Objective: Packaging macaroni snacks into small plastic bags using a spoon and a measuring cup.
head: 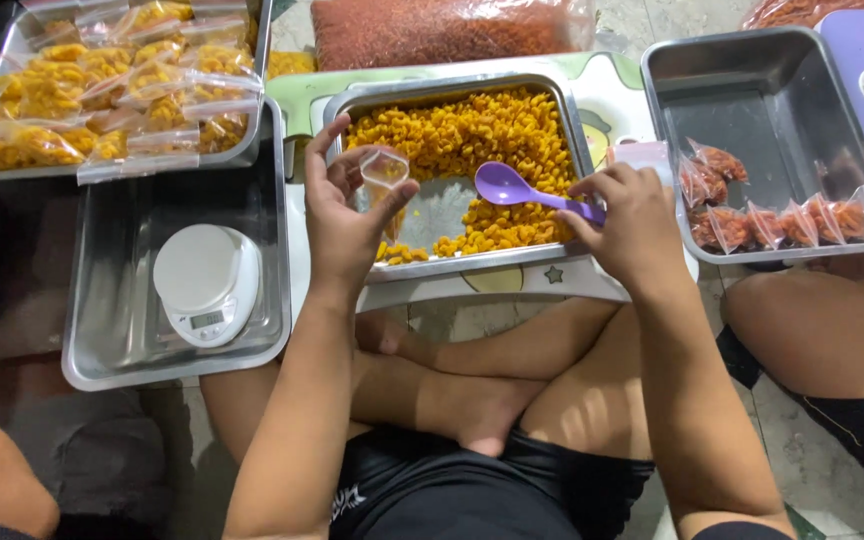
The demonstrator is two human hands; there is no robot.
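Observation:
My left hand (344, 210) holds a small clear plastic bag (384, 178) open above the steel tray (452, 88) of yellow curled snacks (472, 135). A few yellow pieces sit in the bag's bottom. My right hand (630, 225) grips a purple plastic spoon (512, 187) by its handle, its empty bowl hovering over the bare patch of the tray, just right of the bag. I sit cross-legged on the floor behind the tray.
A white kitchen scale (207, 282) sits in a steel tray (112, 340) at left. Behind it a tray holds several filled yellow snack bags (102, 90). At right, a steel tray (752, 80) holds small bags of red snacks (772, 225). Another person's leg (822, 330) lies at right.

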